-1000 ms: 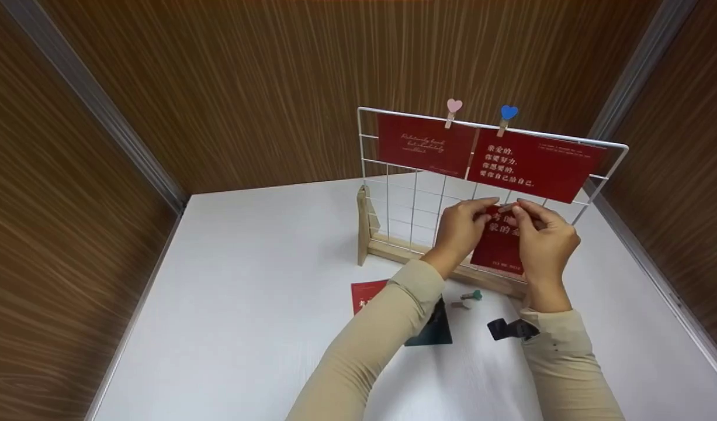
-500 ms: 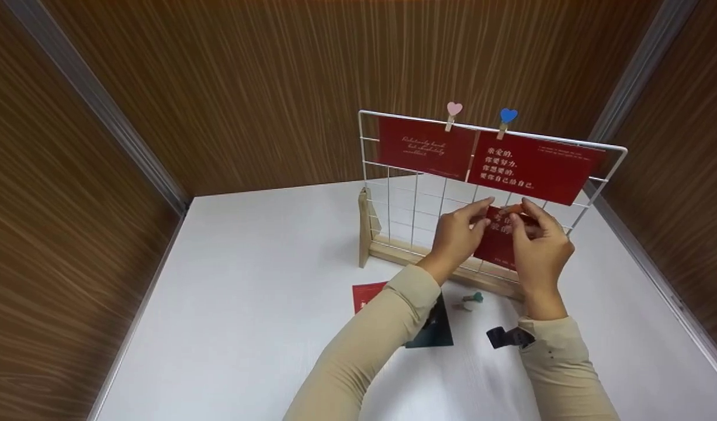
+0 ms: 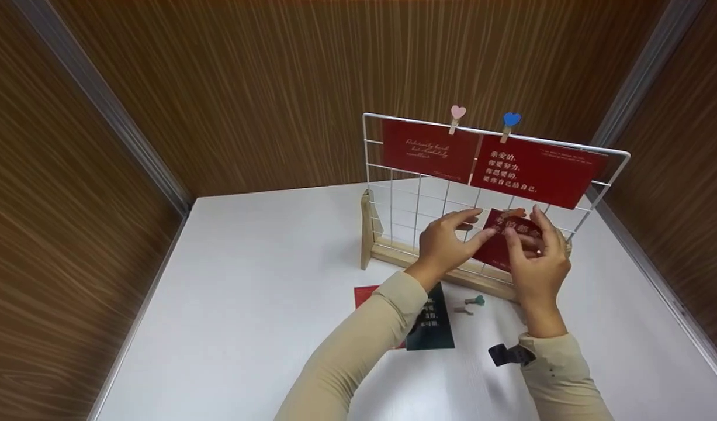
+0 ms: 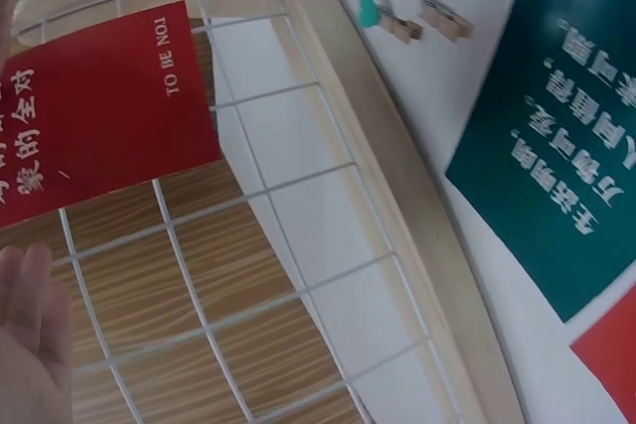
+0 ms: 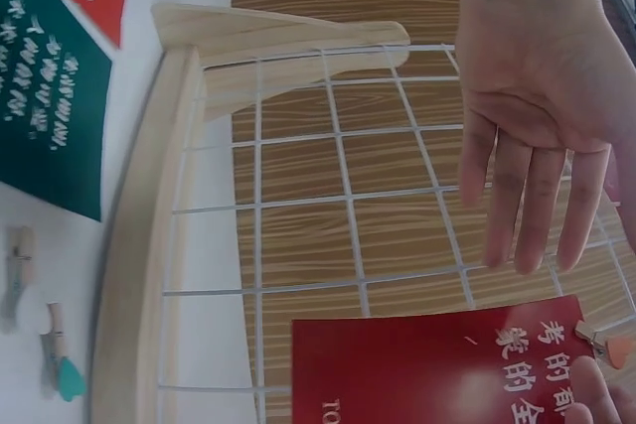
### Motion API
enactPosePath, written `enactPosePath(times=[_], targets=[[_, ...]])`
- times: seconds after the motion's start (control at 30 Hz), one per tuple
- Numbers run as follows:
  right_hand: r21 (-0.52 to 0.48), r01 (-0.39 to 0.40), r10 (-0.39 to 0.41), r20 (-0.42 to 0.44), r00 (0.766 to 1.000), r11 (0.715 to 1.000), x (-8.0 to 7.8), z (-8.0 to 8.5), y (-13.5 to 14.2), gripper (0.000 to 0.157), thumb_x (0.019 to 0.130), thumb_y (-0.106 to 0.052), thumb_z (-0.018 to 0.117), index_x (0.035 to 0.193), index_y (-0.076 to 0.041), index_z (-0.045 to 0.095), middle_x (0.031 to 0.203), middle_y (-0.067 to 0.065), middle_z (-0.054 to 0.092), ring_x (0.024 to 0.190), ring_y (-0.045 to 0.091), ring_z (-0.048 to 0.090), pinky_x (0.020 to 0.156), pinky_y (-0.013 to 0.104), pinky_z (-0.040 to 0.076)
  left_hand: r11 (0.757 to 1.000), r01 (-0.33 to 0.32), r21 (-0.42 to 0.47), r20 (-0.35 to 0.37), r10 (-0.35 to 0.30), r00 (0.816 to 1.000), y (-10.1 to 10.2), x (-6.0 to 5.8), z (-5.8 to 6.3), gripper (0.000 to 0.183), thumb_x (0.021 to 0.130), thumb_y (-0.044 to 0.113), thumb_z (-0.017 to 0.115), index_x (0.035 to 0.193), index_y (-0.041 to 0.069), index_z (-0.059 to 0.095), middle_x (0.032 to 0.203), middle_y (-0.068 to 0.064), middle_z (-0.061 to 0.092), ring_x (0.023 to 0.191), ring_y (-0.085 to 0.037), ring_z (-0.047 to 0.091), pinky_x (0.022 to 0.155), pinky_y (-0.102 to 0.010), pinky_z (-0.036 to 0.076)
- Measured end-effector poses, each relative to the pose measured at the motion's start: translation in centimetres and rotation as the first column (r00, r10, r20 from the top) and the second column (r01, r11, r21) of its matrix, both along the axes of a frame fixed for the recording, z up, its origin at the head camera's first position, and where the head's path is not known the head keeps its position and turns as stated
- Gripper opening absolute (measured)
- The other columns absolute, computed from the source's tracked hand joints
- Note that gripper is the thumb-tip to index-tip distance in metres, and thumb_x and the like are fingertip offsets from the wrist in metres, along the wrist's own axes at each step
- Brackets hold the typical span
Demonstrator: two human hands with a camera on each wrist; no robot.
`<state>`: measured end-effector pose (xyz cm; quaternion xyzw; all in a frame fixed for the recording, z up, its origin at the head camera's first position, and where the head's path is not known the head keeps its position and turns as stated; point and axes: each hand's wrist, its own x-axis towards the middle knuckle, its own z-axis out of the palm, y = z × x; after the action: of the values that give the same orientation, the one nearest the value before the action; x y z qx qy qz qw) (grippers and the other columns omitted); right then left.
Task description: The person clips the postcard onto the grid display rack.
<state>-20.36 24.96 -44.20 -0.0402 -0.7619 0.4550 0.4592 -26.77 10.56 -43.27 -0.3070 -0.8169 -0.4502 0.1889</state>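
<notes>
A small wooden clothespin with an orange top (image 3: 515, 213) grips the upper edge of a red card (image 3: 495, 251) on the white wire grid (image 3: 418, 219). My left hand (image 3: 449, 242) is left of that card, fingers extended and apart from the clothespin. My right hand (image 3: 539, 257) is over the card's right side, thumb and fingers spread around the clothespin with a gap between. In the right wrist view the left hand (image 5: 537, 136) shows straight fingers. Two more red cards (image 3: 434, 151) hang above, with pink-heart (image 3: 456, 120) and blue-heart (image 3: 509, 126) clothespins on the top wire.
The grid stands in a wooden base (image 3: 451, 272). In front on the white table (image 3: 247, 304) lie a dark green card (image 3: 431, 327), a red card (image 3: 365, 297) partly under the left arm, a green-heart clothespin (image 3: 475, 300) and a white-topped clothespin (image 3: 463, 310).
Both hands have let go: the left has drawn back left and down, the right has opened its pinch. The orange clothespin now stays on the card's top edge.
</notes>
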Motion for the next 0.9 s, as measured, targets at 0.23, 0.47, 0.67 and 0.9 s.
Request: enactPosePath(times=[0.23, 0.47, 0.67, 0.9], targets=[[0.080, -0.004, 0.006, -0.027, 1.000, 0.997, 1.0, -1.1, 0.0, 0.061, 0.081, -0.012, 0.075, 0.138, -0.011, 0.050, 0.121, 0.011, 0.055, 0.094, 0.023, 0.062, 0.073, 0.011, 0.046, 0.999, 0.025, -0.044, -0.021, -0.026, 0.999, -1.7, 0.2, -1.0, 0.051, 0.084, 0.043, 0.070, 0.126, 0.015, 0.062, 0.111, 0.002, 0.066, 0.097, -0.008, 0.062, 0.078, -0.015, 0.045], [0.139, -0.029, 0.034, -0.028, 0.999, 0.990, 1.5, -2.6, 0.4, 0.069, 0.078, -0.016, 0.076, 0.140, -0.011, 0.045, 0.128, 0.013, 0.050, 0.108, 0.031, 0.055, 0.084, 0.022, 0.041, 0.998, 0.013, -0.058, -0.059, -0.016, 0.998, -4.0, 0.0, -2.1, 0.055, 0.081, 0.043, 0.073, 0.125, 0.012, 0.061, 0.116, 0.001, 0.062, 0.100, -0.014, 0.059, 0.084, -0.018, 0.043], [0.176, -0.070, 0.071, -0.001, 0.997, 0.982, 2.0, -4.0, 0.5, 0.070, 0.077, -0.019, 0.078, 0.139, -0.011, 0.045, 0.133, 0.017, 0.046, 0.122, 0.033, 0.042, 0.100, 0.054, 0.035, 0.995, -0.025, -0.095, -0.036, 0.021, 0.999, -6.2, -0.2, -3.4, 0.056, 0.081, 0.047, 0.071, 0.127, 0.016, 0.060, 0.120, 0.001, 0.058, 0.111, -0.009, 0.053, 0.091, -0.028, 0.041], [0.205, -0.121, 0.106, 0.080, 0.991, 0.971, 2.4, -5.6, 0.4, 0.073, 0.074, -0.010, 0.080, 0.139, -0.015, 0.047, 0.129, 0.017, 0.048, 0.122, 0.032, 0.042, 0.098, 0.056, 0.037, 0.993, -0.040, -0.115, 0.029, 0.044, 0.999, -8.3, 0.0, -5.3, 0.059, 0.080, 0.046, 0.073, 0.130, 0.018, 0.057, 0.123, 0.000, 0.054, 0.118, -0.012, 0.047, 0.097, -0.033, 0.038]])
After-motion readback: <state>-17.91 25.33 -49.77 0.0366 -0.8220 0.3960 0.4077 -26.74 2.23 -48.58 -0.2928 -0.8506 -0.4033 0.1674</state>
